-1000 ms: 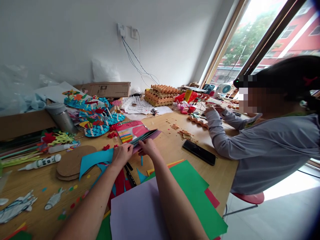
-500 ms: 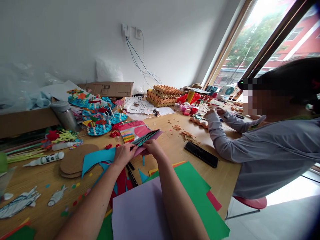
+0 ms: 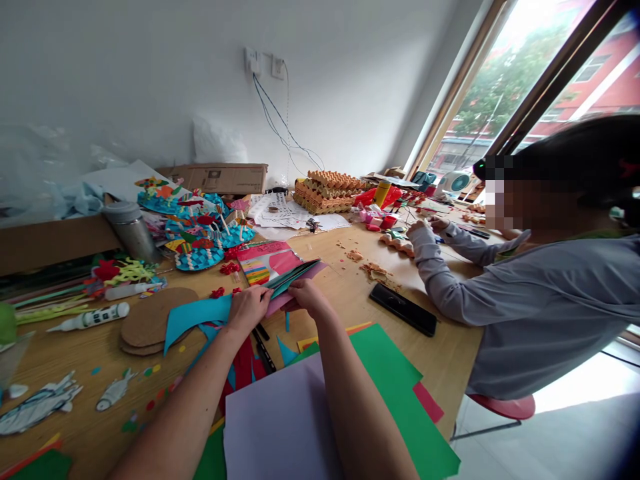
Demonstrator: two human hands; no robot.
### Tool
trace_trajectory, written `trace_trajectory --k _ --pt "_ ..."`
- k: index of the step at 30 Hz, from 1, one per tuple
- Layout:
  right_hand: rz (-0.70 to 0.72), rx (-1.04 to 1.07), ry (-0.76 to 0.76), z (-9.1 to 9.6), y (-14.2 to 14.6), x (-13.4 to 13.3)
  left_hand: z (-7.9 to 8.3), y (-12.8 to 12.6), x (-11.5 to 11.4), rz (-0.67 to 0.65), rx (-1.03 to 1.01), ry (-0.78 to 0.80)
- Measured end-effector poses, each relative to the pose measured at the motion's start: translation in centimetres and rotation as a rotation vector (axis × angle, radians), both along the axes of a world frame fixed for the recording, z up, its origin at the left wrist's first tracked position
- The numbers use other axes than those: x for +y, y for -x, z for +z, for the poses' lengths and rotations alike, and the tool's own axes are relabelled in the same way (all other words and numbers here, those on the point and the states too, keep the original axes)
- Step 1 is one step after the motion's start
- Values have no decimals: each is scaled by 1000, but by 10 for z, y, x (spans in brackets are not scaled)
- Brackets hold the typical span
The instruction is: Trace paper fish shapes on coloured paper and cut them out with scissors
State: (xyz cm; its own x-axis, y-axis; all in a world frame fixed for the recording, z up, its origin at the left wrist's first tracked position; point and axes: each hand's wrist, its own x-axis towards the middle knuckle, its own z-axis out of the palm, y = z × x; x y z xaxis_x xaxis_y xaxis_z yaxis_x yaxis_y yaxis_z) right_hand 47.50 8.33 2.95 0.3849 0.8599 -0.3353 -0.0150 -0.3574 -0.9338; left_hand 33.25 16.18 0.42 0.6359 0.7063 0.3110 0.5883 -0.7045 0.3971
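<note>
A stack of coloured paper [image 3: 295,275], with purple, teal and dark edges showing, is held up at a tilt between my hands. My left hand [image 3: 249,308] is closed on its left end, and my right hand [image 3: 309,298] pinches its lower edge. Part of my fingers is hidden behind the sheets. A blue paper piece [image 3: 197,316] sticks out to the left beside my left hand. Lilac paper [image 3: 277,420] lies under my forearms, on top of green paper [image 3: 387,367]. Just behind the stack lies a pink and white packet [image 3: 267,260].
Left on the table are cardboard discs [image 3: 150,323], a glue bottle [image 3: 93,318], a metal flask [image 3: 131,233] and blue paper crafts [image 3: 200,257]. A black phone [image 3: 403,309] lies right, near a seated person's sleeve [image 3: 450,287]. Egg trays [image 3: 327,192] are stacked at the back.
My hands and the paper stack stay almost in place; the upper sheets look slightly more fanned apart. The view has shifted very slightly.
</note>
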Motion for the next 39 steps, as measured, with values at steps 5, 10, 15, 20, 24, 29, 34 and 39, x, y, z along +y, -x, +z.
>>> trace_trajectory --k 5,10,15,20,24,29,34,39 --pt "3 1 9 -1 0 1 -1 0 1 5 8 -3" --pt "-5 4 26 1 0 1 -3 -1 1 6 10 -6" --pt "-4 25 43 4 1 -1 -3 -1 1 6 8 -7" --pt "-35 -1 64 3 2 1 -2 -2 0 -2 14 -13" --pt "-27 -25 75 0 2 3 -4 -3 0 14 10 -15" --pt "-4 -28 69 1 0 1 -4 -3 0 19 14 -17" --pt "-10 -30 47 3 2 0 -2 -1 0 20 19 -29" --pt "-4 -21 39 4 3 0 -2 -1 2 27 43 -33"
